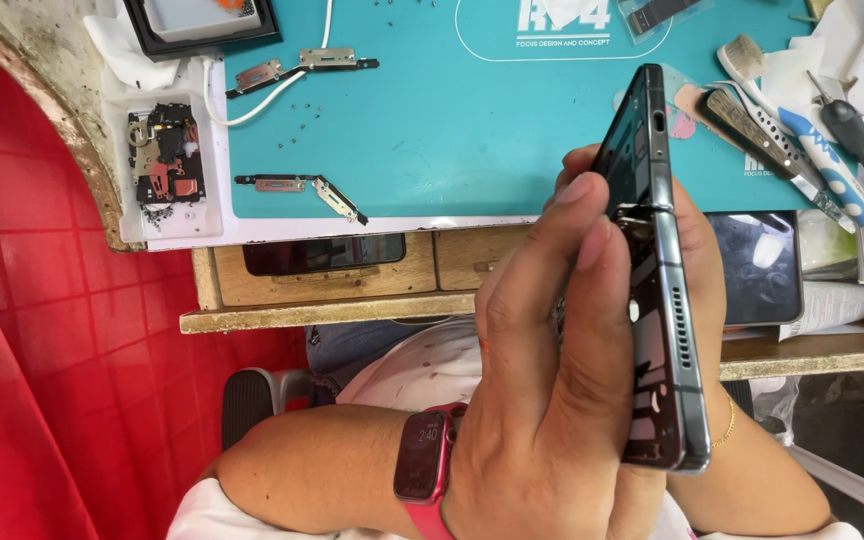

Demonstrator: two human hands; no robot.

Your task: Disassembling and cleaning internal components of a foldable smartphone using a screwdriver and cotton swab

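From the head camera, a dark foldable phone (652, 290) is held edge-on, near the person's body and in front of the tabletop (422, 130). It is partly opened at the hinge, so the far half tilts left while the near half runs straight down. Its frame is smooth, grey-blue metal with rounded corners; the edge shows a row of small speaker holes, a slot and a round port. The inner face is black and looks stripped, though the angle is too steep to be sure.

The left hand (542, 400) is wrapped around the near half, fingers (582, 300) pressed along the inner face and reaching up to the hinge. A red watch (424, 460) with a dark rectangular screen sits on that wrist. The right hand (697, 290) is mostly hidden behind the phone, gripping it from the right side; a thin gold bracelet (727, 425) shows at its wrist.

On the far side, a teal rubbery work mat (422, 130) carries scattered tiny screws and thin metal hinge strips (302, 190). At the left, a white tray (164, 165) holds small dark and copper-coloured parts. At the right lie brushes (772, 120) and a black-handled screwdriver (862, 145). A red tiled wall (62, 300) fills the left.
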